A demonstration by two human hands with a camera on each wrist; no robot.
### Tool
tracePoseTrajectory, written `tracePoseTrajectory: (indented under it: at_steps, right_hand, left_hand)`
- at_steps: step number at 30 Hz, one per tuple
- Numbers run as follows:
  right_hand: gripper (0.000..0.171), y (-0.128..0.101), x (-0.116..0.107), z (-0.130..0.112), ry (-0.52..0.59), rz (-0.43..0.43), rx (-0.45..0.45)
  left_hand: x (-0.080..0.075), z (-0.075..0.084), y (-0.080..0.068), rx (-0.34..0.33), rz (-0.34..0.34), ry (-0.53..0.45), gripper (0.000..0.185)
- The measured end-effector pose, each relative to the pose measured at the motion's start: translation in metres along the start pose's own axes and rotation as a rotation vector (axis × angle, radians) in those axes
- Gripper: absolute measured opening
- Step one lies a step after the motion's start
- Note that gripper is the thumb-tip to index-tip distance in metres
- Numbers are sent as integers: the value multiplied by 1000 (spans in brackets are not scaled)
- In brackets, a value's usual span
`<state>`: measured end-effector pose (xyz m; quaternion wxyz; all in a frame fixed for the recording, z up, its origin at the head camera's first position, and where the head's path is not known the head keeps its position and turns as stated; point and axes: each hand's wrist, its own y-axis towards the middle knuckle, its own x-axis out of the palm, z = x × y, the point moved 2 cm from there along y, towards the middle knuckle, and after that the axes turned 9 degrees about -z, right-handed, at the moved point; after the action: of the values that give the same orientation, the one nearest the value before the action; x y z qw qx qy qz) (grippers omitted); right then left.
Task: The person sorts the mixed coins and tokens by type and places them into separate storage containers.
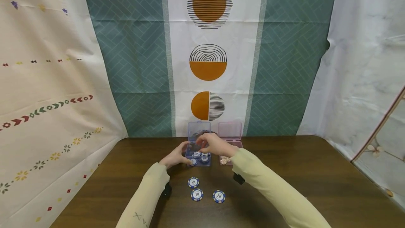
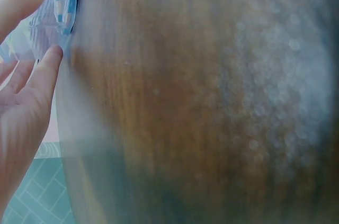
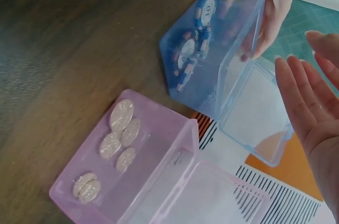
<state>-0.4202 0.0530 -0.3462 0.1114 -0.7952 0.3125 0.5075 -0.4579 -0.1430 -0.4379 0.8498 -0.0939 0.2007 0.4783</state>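
Two open boxes sit at the table's (image 1: 284, 171) far edge, against the backdrop: blue box (image 1: 198, 157) with lid up, pink box (image 1: 230, 150) just right of it. Blue box holds several blue-and-white chips (image 3: 197, 49), some on edge. Pink box holds pale chips (image 3: 121, 128) lying flat. Three more blue chips (image 1: 197, 195) lie loose on the table, nearer the person than the blue box.

Left hand (image 1: 175, 156) grasps the blue box's left wall, fingers curled around its rim; the right wrist view shows fingertips on the top edge. Right hand (image 1: 215, 144) hovers over the blue box, fingers straight and relaxed, holding nothing.

Handling judgement: the box looks like thin clear plastic, light, slick, walls likely to flex if squeezed. Best held by two opposite walls low down, not by the hinged lid. Chips look rigid, smooth, modestly weighty; loose ones lie flat, so a rim pinch or slide to lift an edge suits. Left wrist view is mostly blur.
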Motion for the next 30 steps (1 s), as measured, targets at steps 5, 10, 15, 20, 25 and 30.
tracePoseTrajectory:
  at_steps: [5, 10, 15, 20, 25, 30]
  right_hand:
    - [20, -12, 4, 1, 14, -17, -43]
    - [17, -27, 12, 4, 49, -41, -93]
    - [18, -40, 19, 12, 66, -72, -96]
    - [18, -48, 22, 19, 52, -56, -85]
    - [17, -57, 23, 20, 88, -63, -92]
    - [19, -64, 26, 19, 129, -112, -105]
  left_hand:
    - [0, 1, 0, 3, 5, 2, 85]
    - [2, 2, 1, 6, 8, 19, 85]
    - [1, 3, 0, 6, 13, 12, 86]
    - [0, 2, 0, 5, 17, 11, 87]
    - [1, 2, 0, -5, 15, 5, 86]
    - [1, 1, 0, 0, 19, -5, 85]
